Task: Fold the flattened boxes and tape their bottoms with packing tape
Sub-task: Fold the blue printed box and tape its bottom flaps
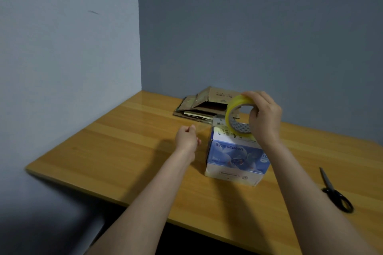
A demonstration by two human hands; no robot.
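One box [234,157], marked "scpeon", is observed on the table [124,151], with one stack of flattened boxes [203,107] behind it and one scissors [335,192] at right. One tape roll [232,112] is gripped over the box by the right hand [265,118]; its free end is pinched by the left hand [186,138].

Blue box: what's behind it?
A stack of flattened boxes; the tape roll and right hand cover its right end.
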